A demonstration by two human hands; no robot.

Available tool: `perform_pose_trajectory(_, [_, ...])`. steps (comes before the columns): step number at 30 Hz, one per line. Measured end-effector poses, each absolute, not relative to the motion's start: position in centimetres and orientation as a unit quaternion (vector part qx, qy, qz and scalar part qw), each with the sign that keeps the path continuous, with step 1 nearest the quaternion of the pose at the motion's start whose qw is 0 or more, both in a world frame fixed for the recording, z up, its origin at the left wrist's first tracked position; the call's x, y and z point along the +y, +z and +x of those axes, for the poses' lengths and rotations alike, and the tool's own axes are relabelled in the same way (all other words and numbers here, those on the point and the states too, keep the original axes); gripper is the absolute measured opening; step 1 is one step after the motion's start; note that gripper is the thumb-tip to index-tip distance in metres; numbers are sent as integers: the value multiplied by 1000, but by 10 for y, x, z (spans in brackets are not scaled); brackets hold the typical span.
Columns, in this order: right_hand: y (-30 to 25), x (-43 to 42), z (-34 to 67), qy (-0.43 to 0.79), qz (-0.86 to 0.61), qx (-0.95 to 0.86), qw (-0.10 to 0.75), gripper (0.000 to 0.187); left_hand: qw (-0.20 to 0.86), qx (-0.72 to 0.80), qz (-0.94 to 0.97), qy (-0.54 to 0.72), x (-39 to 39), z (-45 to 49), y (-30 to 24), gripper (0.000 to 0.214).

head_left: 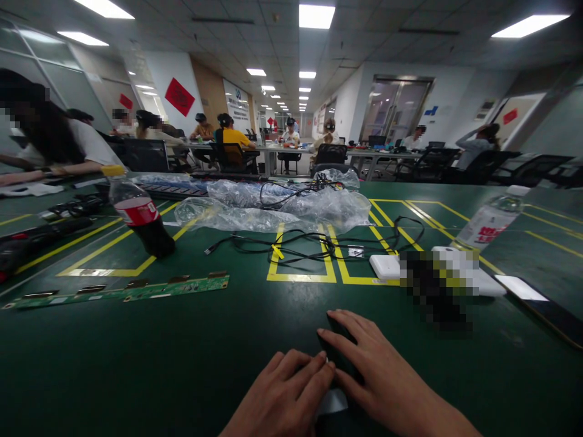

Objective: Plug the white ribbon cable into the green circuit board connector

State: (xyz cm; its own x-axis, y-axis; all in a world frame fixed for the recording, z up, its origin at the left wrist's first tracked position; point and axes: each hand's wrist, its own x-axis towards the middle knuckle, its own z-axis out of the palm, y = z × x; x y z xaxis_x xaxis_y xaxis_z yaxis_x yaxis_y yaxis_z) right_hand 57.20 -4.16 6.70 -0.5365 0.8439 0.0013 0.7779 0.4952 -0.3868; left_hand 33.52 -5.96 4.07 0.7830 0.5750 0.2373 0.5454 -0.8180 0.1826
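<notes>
Both my hands rest low at the near edge of a green table mat (pixel 191 340). My right hand (pixel 378 376) lies over a small dark flat object (pixel 334 349), its fingers stretched across the top. My left hand (pixel 286 397) sits beside it with fingers bent, the fingertips touching the same object. A pale part of that object (pixel 332 402) shows between the two hands. What the object is I cannot make out.
A long green circuit board strip (pixel 122 292) lies to the left, a cola bottle (pixel 141 215) behind it. Black cables (pixel 319 243) and crumpled clear plastic (pixel 273 206) fill the middle. A white box (pixel 385 266), a phone (pixel 542 306) and a water bottle (pixel 489 221) lie right. People sit at other tables.
</notes>
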Motion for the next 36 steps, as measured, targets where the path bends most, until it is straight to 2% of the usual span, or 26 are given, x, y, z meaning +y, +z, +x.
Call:
perform_pose_trajectory(5, [62, -41, 571, 146, -464, -867, 111, 49, 45, 286, 936, 200, -59, 331, 41, 61])
perform_pose_trajectory(11, [76, -44, 568, 142, -409, -887, 161, 41, 48, 272, 939, 207, -57, 323, 48, 44])
perform_pose_trajectory(18, [107, -52, 555, 231, -327, -910, 110, 47, 88, 277, 939, 183, -54, 314, 54, 61])
perform_pose_trajectory(22, [115, -51, 555, 254, -336, -904, 73, 60, 143, 305, 926, 171, -56, 309, 69, 63])
perform_pose_trajectory(24, [117, -51, 556, 263, -341, -901, 56, 59, 172, 328, 915, 158, -55, 304, 74, 57])
perform_pose_trajectory(27, [117, -51, 558, 269, -348, -897, 36, 45, 171, 396, 891, 145, -44, 288, 72, 40])
perform_pose_trajectory(29, [116, -52, 560, 267, -347, -899, 25, 41, 133, 476, 859, 132, -29, 267, 66, 38])
perform_pose_trajectory(33, [117, -52, 561, 267, -344, -900, 4, 45, 29, 662, 748, 37, 13, 197, 53, 63])
perform_pose_trajectory(36, [122, -50, 559, 265, -346, -900, -26, 52, 26, 735, 677, -1, 36, 138, 47, 78])
